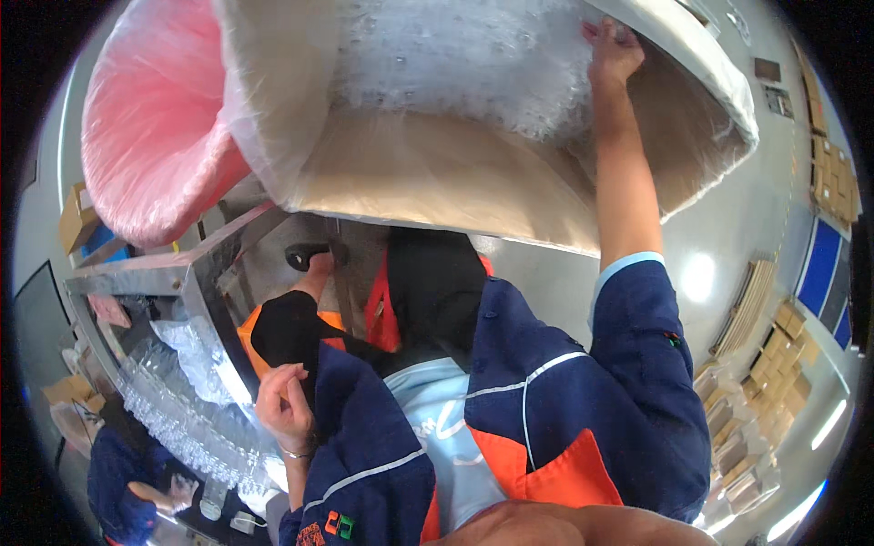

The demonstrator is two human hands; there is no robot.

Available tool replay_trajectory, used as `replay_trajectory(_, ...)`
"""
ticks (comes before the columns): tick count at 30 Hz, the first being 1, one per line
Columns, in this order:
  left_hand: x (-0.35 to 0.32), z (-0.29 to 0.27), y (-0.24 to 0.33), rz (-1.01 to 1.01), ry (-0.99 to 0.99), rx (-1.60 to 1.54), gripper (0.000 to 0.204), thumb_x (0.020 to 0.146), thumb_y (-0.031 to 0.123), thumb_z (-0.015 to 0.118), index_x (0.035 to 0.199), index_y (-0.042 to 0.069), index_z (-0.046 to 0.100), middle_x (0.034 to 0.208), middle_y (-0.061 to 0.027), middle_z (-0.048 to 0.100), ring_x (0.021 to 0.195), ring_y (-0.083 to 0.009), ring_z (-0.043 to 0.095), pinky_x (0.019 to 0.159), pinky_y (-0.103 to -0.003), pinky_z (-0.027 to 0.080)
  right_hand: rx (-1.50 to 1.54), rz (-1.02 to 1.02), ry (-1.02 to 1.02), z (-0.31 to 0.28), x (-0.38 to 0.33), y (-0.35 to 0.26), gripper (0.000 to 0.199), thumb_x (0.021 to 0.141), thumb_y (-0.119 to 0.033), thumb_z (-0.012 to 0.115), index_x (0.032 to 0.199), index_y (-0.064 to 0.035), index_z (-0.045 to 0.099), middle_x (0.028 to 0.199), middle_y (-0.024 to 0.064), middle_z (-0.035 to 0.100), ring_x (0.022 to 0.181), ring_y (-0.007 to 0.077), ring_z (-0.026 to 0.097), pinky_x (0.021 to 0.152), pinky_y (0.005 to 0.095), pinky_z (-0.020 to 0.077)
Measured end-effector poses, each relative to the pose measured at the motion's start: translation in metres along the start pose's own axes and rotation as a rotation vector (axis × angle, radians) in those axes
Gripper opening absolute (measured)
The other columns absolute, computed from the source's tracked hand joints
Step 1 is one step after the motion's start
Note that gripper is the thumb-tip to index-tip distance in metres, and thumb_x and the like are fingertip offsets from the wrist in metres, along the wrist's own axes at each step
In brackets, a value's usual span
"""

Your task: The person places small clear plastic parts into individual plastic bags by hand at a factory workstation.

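A large carton [437, 173] lined with a clear plastic bag stands in front of me. Many small clear plastic pieces [464, 68] lie heaped inside it. My right arm reaches far into the carton, and my right hand [615, 55] is at the right end of the heap. Its fingers are bent together; what they hold there is too small and see-through to make out. Close to my body on the left, my left hand [285, 405] hangs in the air with its fingers curled in, and nothing shows in it.
Left of the carton stands a pink bag-lined container [150, 127]. A metal-framed table [196, 273] at my left bears rows of clear plastic parts [191, 414]. Another person's hand [177, 494] works at lower left. Stacked cartons [774, 364] stand along the right.
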State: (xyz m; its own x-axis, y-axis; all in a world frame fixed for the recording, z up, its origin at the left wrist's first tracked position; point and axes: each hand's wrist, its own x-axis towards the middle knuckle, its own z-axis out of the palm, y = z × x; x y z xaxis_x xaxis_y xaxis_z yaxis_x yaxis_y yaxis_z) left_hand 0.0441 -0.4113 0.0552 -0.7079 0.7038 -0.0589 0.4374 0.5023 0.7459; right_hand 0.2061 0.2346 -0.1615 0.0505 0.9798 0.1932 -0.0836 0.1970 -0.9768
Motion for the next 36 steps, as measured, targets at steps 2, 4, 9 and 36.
replay_trajectory(2,-0.014,-0.019,0.002,-0.031,0.029,0.075,0.014,0.085,-0.009,0.053,0.091,-0.002,0.063,0.084,-0.0143,0.066,0.070,-0.0208,0.064,0.064,-0.028,0.050,0.082,0.075,-0.052,0.020,-0.012,0.005,0.031,0.091,-0.004,0.059,0.117,0.0072,0.046,0.088,0.0179,0.062,0.066,0.0274,0.067,0.054,0.0372,0.0589)
replay_trajectory(4,-0.028,-0.033,0.007,-0.066,0.051,0.132,0.015,0.084,-0.010,0.054,0.090,-0.001,0.064,0.080,-0.0128,0.066,0.068,-0.0209,0.063,0.063,-0.028,0.050,0.189,0.168,-0.127,0.030,-0.002,0.008,0.038,0.090,-0.012,0.063,0.119,0.0032,0.043,0.079,0.0143,0.061,0.054,0.0247,0.064,0.044,0.0357,0.0562)
replay_trajectory(9,-0.064,-0.058,-0.020,-0.106,0.372,0.295,0.017,0.083,-0.011,0.054,0.092,-0.001,0.063,0.080,-0.0131,0.064,0.073,-0.0237,0.063,0.066,-0.031,0.049,-0.609,0.552,-0.278,0.019,0.060,0.013,0.035,0.089,-0.042,0.065,0.091,-0.0081,0.059,0.067,0.0021,0.056,0.045,0.0103,0.048,0.038,0.0256,0.0359)
replay_trajectory(36,-0.017,-0.093,-0.135,-0.507,0.735,-0.748,0.035,0.094,0.018,0.056,0.124,-0.001,0.053,0.117,-0.0119,0.060,0.106,-0.0195,0.060,0.082,-0.032,0.052,-0.337,-0.376,-1.555,0.271,-0.596,-0.293,0.057,0.069,-0.027,0.072,0.118,-0.0038,0.056,0.110,0.0282,0.053,0.104,0.0423,0.053,0.078,0.0483,0.0512)
